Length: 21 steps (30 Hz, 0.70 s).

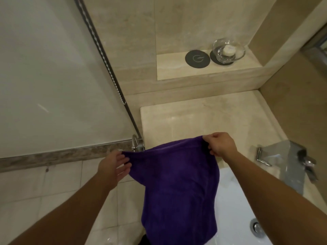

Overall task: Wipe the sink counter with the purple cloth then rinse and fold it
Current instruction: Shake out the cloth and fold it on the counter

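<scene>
Right now I see my left hand (113, 165) and right hand (220, 145) each pinching an upper corner of the purple cloth (178, 183). It hangs spread between them in the air, before the beige tabletop (203, 117), covering the white sink's (235, 209) left edge. A chrome faucet (290, 160) stands right.

Bare left hand (114, 165), bare right hand (221, 145)

The cloth (178, 183) hangs before the counter (203, 117), left of the sink (235, 200) and faucet (286, 160), with a soap dish (229, 50) on the ledge (177, 68) behind.
</scene>
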{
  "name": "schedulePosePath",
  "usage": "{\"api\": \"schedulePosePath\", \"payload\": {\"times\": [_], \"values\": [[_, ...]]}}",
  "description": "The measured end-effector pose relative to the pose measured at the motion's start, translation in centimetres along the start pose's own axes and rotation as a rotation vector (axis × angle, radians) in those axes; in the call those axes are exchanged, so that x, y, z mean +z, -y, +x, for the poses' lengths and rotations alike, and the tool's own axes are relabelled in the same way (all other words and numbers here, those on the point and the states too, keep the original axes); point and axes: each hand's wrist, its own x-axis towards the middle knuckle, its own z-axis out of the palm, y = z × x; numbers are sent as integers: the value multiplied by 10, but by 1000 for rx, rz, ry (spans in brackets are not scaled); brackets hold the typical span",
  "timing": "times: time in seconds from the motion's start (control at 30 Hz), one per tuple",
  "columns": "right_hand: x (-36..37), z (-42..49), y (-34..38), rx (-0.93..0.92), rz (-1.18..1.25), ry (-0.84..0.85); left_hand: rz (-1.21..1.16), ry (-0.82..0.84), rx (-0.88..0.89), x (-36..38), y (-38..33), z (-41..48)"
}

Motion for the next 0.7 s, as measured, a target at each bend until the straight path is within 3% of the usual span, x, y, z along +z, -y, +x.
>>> {"api": "schedulePosePath", "payload": {"times": [0.13,0.27,0.43,0.6,0.7], "values": [[8,6,-7,-36,-151,-103,24,69,65,3,11,4],[15,-8,-14,-74,-42,-199,185,170,157,3,27,-1],[26,-61,-61,-87,34,-331,449,159,30,-4,66,-6],[47,-104,-131,9,13,-256,795,186,-52,-25,132,-11],[63,-113,-174,159,-72,1,834,209,-82,-39,164,-13]]}}
